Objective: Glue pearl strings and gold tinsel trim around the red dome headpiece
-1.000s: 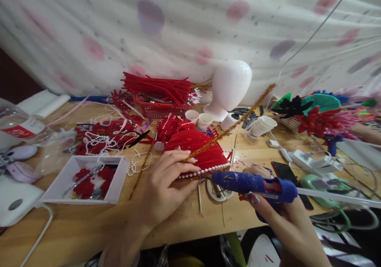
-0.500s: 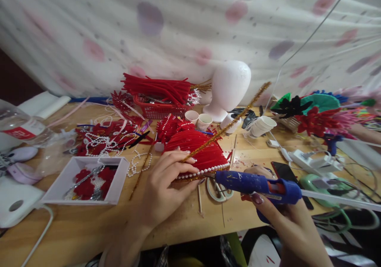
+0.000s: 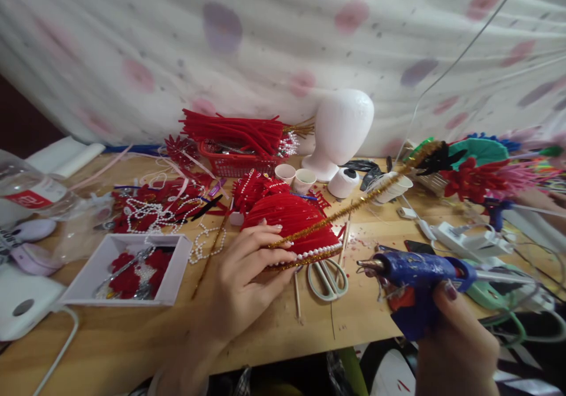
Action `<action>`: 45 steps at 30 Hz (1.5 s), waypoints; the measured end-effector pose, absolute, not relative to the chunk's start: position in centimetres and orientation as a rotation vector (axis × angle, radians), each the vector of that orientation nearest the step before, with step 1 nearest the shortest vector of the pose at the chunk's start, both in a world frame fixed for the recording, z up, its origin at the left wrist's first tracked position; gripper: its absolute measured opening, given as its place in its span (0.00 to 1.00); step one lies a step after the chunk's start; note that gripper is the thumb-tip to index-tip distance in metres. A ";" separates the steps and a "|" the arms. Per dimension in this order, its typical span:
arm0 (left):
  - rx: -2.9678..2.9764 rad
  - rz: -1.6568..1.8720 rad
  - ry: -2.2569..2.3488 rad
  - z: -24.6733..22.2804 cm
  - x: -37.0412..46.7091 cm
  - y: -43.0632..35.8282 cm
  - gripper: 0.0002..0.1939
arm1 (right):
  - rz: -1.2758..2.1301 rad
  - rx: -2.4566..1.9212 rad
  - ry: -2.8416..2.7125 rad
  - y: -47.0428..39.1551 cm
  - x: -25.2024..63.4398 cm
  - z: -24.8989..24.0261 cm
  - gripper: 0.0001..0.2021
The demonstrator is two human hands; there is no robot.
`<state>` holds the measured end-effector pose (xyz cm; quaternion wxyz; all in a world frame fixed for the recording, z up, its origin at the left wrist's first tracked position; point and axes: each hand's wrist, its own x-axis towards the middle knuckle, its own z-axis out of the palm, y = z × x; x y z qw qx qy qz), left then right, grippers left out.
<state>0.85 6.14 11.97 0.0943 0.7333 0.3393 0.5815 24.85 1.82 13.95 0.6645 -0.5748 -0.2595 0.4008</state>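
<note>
My left hand [image 3: 247, 272] holds the left edge of a red ribbed piece [image 3: 287, 219] trimmed with white pearl beads [image 3: 325, 250]. A gold tinsel strip [image 3: 340, 212] runs from between its fingers up to the right, and more gold tinsel lies along the piece's lower edge. My right hand [image 3: 460, 325] is wrapped round a blue glue gun [image 3: 420, 272]. The gun's metal nozzle points left, apart from the red piece.
Scissors [image 3: 327, 281] lie just beyond the red piece. A white box [image 3: 181, 266] with red flowers sits left. Behind are a red basket [image 3: 239, 165], paper cups [image 3: 305, 179] and a white foam head [image 3: 345, 125]. A power strip [image 3: 473, 240] lies right, near another person's hand [image 3: 539, 198].
My right hand has drawn the glue gun right, away from the pearl edge. The free end of the gold strip has swung down and to the right. My left hand has hardly moved.
</note>
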 end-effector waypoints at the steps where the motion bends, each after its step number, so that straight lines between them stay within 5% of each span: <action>1: 2.171 1.724 0.994 11.9 0.8 6.2 0.05 | 0.913 -1.290 -0.575 1.8 25.0 13.8 0.29; 17: 2.205 1.684 1.070 11.8 0.6 6.1 0.11 | 0.965 -1.222 -0.583 1.5 26.1 12.3 0.18; 24: 2.284 1.632 0.988 11.8 0.5 6.2 0.10 | 1.147 -1.143 -0.518 3.2 26.5 10.9 0.26; 45: 2.385 1.662 1.078 12.1 0.9 6.0 0.13 | 1.133 -0.943 -0.338 5.0 21.6 10.4 0.23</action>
